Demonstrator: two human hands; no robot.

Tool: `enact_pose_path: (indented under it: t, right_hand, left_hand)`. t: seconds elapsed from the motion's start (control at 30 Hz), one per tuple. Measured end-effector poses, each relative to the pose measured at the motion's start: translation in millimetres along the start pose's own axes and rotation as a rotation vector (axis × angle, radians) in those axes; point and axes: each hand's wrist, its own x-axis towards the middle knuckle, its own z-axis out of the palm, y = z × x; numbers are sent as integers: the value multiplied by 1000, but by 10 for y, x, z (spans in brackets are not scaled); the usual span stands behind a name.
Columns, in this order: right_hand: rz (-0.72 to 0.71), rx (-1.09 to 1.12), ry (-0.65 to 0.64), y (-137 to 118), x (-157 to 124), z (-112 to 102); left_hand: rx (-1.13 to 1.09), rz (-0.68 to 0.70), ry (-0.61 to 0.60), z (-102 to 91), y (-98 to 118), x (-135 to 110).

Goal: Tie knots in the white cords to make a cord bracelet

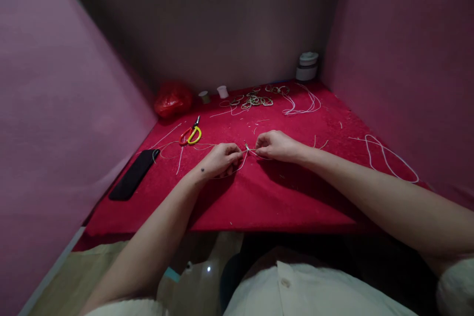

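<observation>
Above the red cloth, my left hand [226, 158] pinches a thin pale cord on the left of a small knot [247, 148]. On the other side of that knot, my right hand [273, 145] grips a cord between thumb and fingers. The cord [243, 162] runs between the two hands, with loose ends hanging in curves below the knot. A small piece sticks up from the knot, too small to make out. Further thin cord [203, 146] trails left from my left hand toward the scissors [191, 133], which have one red and one yellow handle.
A black phone [134, 176] lies at the left edge. Behind stand a red plastic bag [173, 99], two thread spools [222, 92], several knotted cord loops [256, 101] and a white-lidded container [307, 66]. Loose white cords [385, 153] lie right. Pink walls [403, 69] flank the table.
</observation>
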Motion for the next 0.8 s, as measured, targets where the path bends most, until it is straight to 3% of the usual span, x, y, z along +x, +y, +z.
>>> enact_pose_path:
  t: [0.2,0.37,0.53,0.67,0.8]
  right_hand:
    - [-124,174,60,-58,-55,-15]
    - [-67,445,58,-78,-29,50]
    - [74,852,39,-149,-88,118]
    - [102,931,45,-207,-149,190]
    - [26,861,-3,-168,-129,307]
  left_hand:
    - [486,112,156,18,8,-210]
    - [717,104,196,127,71,-306]
    - [752,109,164,204,138,-340]
    - [696,148,155,227,209,-384]
    - [421,139,97,187,327,-447]
